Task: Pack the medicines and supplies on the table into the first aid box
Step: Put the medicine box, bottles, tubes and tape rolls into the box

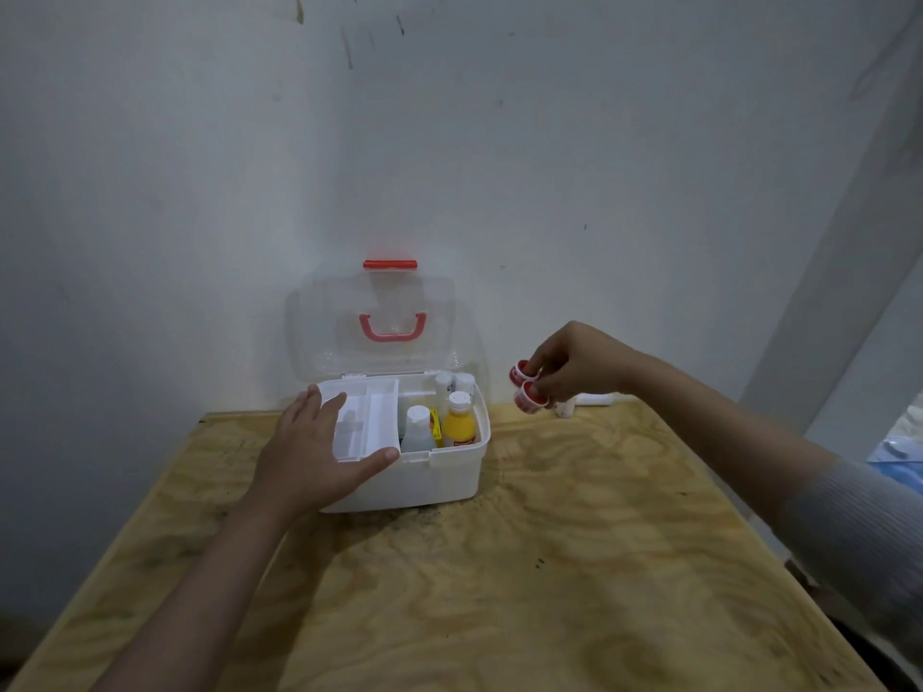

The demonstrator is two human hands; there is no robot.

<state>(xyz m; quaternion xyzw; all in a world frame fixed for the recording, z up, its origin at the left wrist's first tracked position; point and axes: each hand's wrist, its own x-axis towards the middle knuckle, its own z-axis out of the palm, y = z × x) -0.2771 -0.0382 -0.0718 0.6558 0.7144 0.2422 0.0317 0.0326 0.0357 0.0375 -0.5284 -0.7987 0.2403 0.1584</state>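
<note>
The white first aid box (439, 484) stands open on the plywood table (574, 566), its clear lid (319, 317) with a red handle leaning back against the wall. Inside stand a yellow bottle (458, 426), a clear bottle with a white cap (417, 432) and more white containers behind. A white inner tray (367, 417) covers the box's left half. My left hand (312, 454) rests spread on that tray and the box's front left rim. My right hand (574, 364) hovers right of the box, pinching two small red-and-white jars (528, 398).
A small white item (565, 408) and a white tube-like piece (594, 400) lie on the table by the wall, under my right hand. The wall stands close behind the box. A blue object (899, 454) shows past the table's right edge.
</note>
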